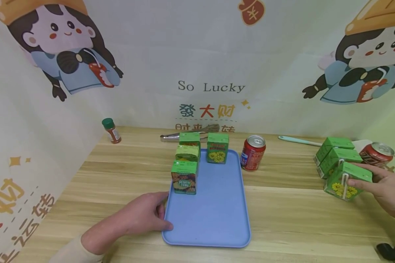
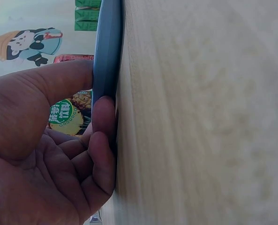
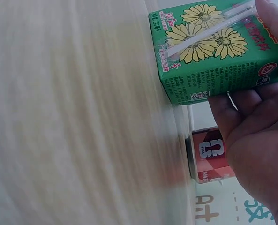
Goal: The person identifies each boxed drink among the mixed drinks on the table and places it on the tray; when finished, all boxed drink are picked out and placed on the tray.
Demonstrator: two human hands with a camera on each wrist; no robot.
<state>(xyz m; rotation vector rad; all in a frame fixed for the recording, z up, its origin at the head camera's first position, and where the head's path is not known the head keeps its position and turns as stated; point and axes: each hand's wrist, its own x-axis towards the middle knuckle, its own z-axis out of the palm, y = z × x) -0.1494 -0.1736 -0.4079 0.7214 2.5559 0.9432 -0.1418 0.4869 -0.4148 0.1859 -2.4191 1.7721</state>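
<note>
My left hand (image 1: pixel 141 215) grips the left rim of a blue tray (image 1: pixel 220 215), thumb on top of the edge. In the left wrist view, its fingertips press against the tray's side (image 2: pixel 108 51). Three green drink cartons (image 1: pixel 184 179) stand in a row along the tray's left side, and another carton (image 1: pixel 217 148) stands at its back. At the far right, my right hand (image 1: pixel 390 188) holds a green drink carton with yellow flowers (image 1: pixel 343 184) and a wrapped straw (image 3: pixel 209 30). Two more green cartons (image 1: pixel 339 159) stand just behind the held one.
A red can (image 1: pixel 252 152) stands right of the tray; another can (image 1: pixel 377 153) is behind the right hand. Metal tongs (image 1: pixel 171 137), a green-capped bottle (image 1: pixel 111 130) and a pale-handled utensil (image 1: pixel 299 141) lie or stand toward the back. A black object (image 1: pixel 391 252) sits at front right.
</note>
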